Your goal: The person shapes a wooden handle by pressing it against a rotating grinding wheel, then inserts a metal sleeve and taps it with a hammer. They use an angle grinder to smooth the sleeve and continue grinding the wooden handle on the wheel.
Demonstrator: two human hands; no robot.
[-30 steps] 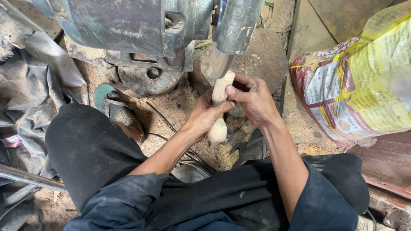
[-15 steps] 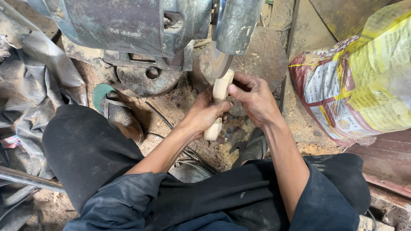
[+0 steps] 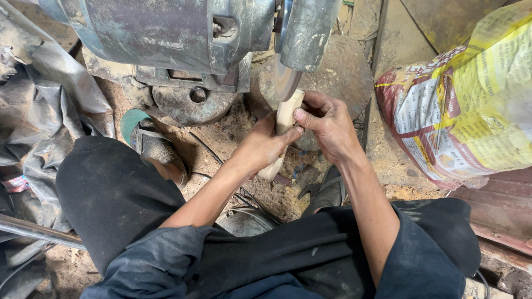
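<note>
Pale wood is the thing in hand: a short, rounded wooden piece [image 3: 283, 132] held upright against the lower edge of the grinding wheel [image 3: 285, 78], its top end touching the disc. The head view, the only one, looks straight down on it.

Taking the wheel as the landmark: the left hand [image 3: 265, 148] sits just below it, fingers wrapped shut around the middle and lower part of the wooden piece, whose bottom end pokes out beneath the palm. The right hand [image 3: 329, 123] is below and to the right of the wheel, closed on the upper part of the same piece, thumb and fingertips pinching it near the top. Both hands touch each other around the wood.

Left of the wheel runs the grey-blue motor housing [image 3: 158, 19], with a metal guard [image 3: 310, 26] over the wheel's top. Below and left of the wheel lie a round metal base [image 3: 190, 101] and sawdust-covered ground [image 3: 231, 124]. Well to the right of the wheel stands a yellow and red printed sack [image 3: 477, 99]. Far left of it lies crumpled grey sheeting [image 3: 23, 103]. Below the wheel are the person's dark trousers [image 3: 114, 191] and dark blue sleeves, with a sandalled foot [image 3: 327, 191] just under the right hand.
</note>
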